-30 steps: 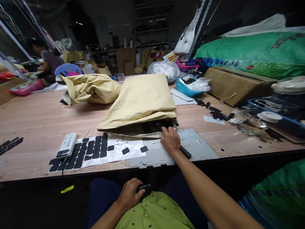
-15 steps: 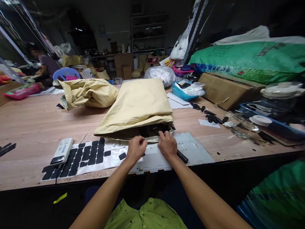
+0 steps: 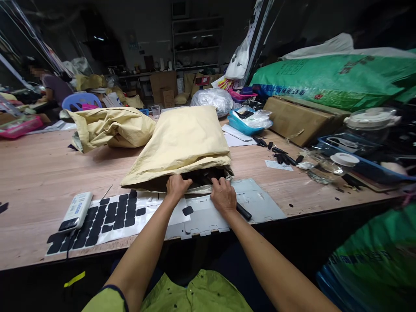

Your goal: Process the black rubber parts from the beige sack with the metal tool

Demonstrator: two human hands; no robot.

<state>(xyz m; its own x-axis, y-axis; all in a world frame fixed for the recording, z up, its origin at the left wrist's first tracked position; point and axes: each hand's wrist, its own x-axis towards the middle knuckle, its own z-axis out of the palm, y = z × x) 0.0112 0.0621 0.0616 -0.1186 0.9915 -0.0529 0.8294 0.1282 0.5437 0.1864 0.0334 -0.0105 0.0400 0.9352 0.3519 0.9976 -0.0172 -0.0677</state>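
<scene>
A cream paper sack (image 3: 186, 134) lies on the bench with its mouth toward me, dark inside. My left hand (image 3: 177, 188) is at the mouth, thumb showing and the other fingertips hidden in the opening. At the right part of the mouth, my right hand (image 3: 223, 195) has its fingers curled down by a dark thing inside; what they hold is hidden. A black rod-like handle (image 3: 243, 211) shows beside the right wrist, on a pale grey board (image 3: 260, 201). Left of my hands lies a white sheet of black rounded stickers (image 3: 125, 212).
A white handheld device (image 3: 76, 211) sits left of the stickers. Another crumpled cream sack (image 3: 113, 128) lies behind. To the right are black pieces (image 3: 282, 156), a blue basin (image 3: 245, 123), a cardboard box (image 3: 299, 119) and a clear jar (image 3: 370, 121). A person (image 3: 53, 86) sits far left.
My left hand has moved forward and left, from in front of the sack into its mouth. My right hand stays at the mouth. The whole view has shifted slightly.
</scene>
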